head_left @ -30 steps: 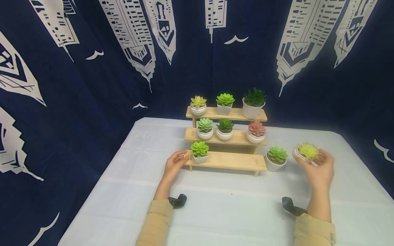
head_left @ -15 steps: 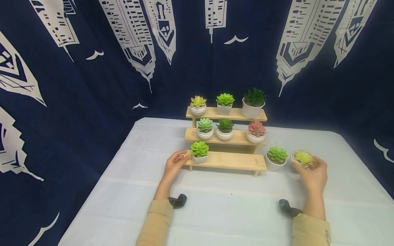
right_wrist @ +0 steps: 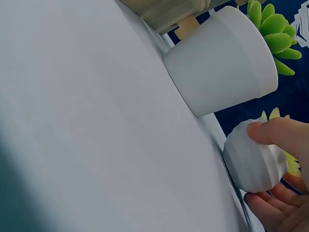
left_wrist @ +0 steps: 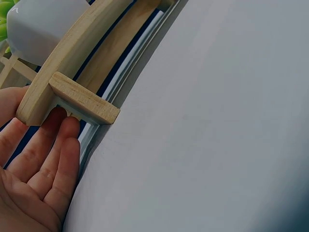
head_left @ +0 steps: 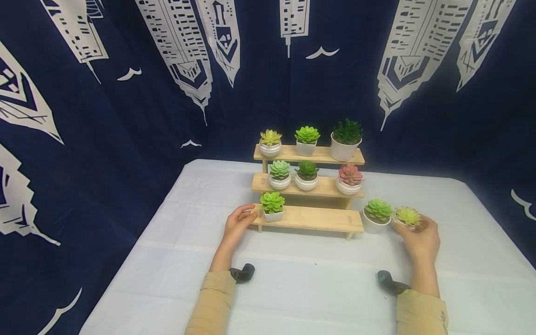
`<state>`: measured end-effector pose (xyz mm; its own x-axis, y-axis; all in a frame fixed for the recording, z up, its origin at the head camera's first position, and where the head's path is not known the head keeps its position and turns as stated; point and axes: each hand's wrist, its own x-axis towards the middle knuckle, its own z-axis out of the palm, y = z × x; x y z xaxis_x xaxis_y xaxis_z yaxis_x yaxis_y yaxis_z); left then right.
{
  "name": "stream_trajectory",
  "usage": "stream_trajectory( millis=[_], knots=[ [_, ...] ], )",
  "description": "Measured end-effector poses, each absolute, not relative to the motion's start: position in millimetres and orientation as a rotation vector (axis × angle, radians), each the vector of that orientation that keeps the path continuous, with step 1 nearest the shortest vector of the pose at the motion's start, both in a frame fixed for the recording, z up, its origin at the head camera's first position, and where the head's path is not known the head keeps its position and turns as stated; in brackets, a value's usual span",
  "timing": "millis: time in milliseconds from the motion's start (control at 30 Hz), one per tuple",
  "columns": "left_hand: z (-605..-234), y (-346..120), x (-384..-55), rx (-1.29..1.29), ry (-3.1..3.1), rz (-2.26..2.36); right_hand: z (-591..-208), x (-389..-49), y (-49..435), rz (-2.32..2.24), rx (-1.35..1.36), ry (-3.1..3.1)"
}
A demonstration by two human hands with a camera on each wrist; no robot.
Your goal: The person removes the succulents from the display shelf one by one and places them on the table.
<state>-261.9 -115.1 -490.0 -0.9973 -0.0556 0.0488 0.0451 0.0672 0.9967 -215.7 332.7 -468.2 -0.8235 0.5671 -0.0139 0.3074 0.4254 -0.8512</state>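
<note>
My left hand [head_left: 237, 226] grips the left end of the bottom step of a three-tier wooden plant stand [head_left: 318, 218]. In the left wrist view its fingers [left_wrist: 65, 162] curl under the board beside the stand's leg. To the right of the stand, my right hand [head_left: 424, 239] holds a yellow-green potted succulent [head_left: 408, 216] by its small white pot. The right wrist view shows thumb and fingers on either side of that ribbed pot [right_wrist: 253, 157], its base right at the tabletop. Just left of it stands a green succulent in a larger white pot [head_left: 377, 223].
A bright green succulent [head_left: 272, 204] sits at the bottom step's left end. The middle step carries several more, including a pink one [head_left: 350, 176]; a dark green plant [head_left: 345, 137] stands on the top step. White cloth covers the table [head_left: 310, 284]; a navy patterned curtain [head_left: 268, 102] hangs behind.
My right hand has brought the yellow-green succulent left and down to the tabletop, beside the green potted succulent. The left hand has stayed on the stand.
</note>
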Motion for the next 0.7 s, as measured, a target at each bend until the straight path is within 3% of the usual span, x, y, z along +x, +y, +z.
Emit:
stream_trajectory(
  millis=[333, 700],
  knots=[
    [-490, -115, -262, 0.011, -2.233, -2.102, -471, -219, 334, 1.34, -0.789, -2.391],
    [-489, -115, -262, 0.0, -2.231, -2.101, -447, -217, 325, 1.304, -0.791, -2.316]
  ],
)
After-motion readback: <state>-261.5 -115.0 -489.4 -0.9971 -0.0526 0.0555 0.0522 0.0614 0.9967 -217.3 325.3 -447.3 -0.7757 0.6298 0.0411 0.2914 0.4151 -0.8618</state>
